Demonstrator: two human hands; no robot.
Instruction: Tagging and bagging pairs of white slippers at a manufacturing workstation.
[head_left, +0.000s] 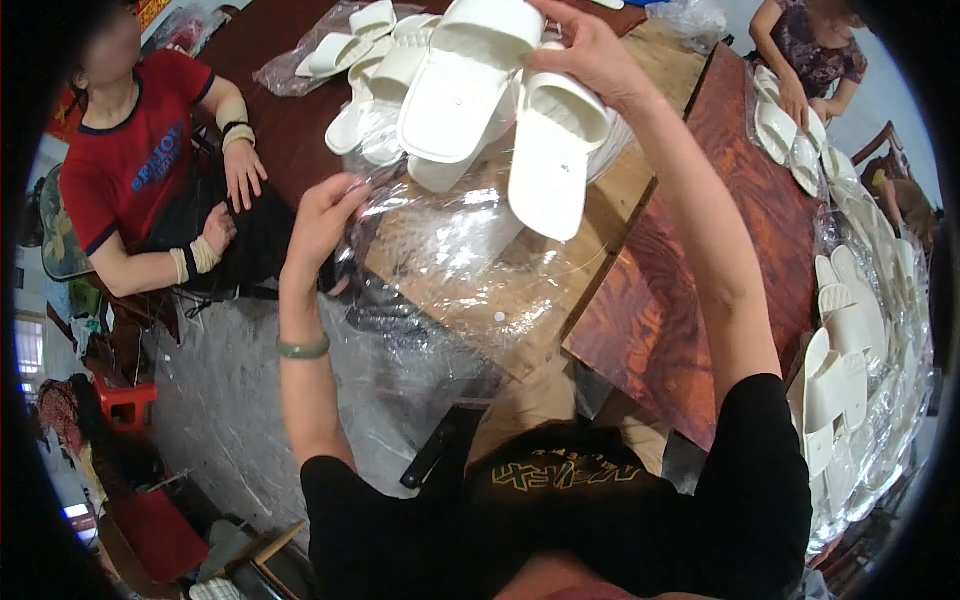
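My left hand (325, 218) is closed, its fingers pinching the edge of a clear plastic bag (465, 265). The bag spreads, crinkled and shiny, below the slippers. With thumb and fingers, my right hand (590, 58) grips white slippers at the top of the view. One white slipper (550, 185) hangs sole-down toward me under that hand, and a larger-looking white slipper (455, 115) is just left of it, partly overlapping others. Behind them, more white slippers (375, 85) lie on the dark red table. Where exactly the right fingertips press is partly hidden.
A bare wooden board (580, 270) lies beneath the bag, beside a reddish wood-grain tabletop (690, 270). Many bagged white slippers (840, 370) are heaped on the right. One person in red (150, 160) sits at left; another (815, 60) handles slippers at far right. A red stool (128, 400) stands left.
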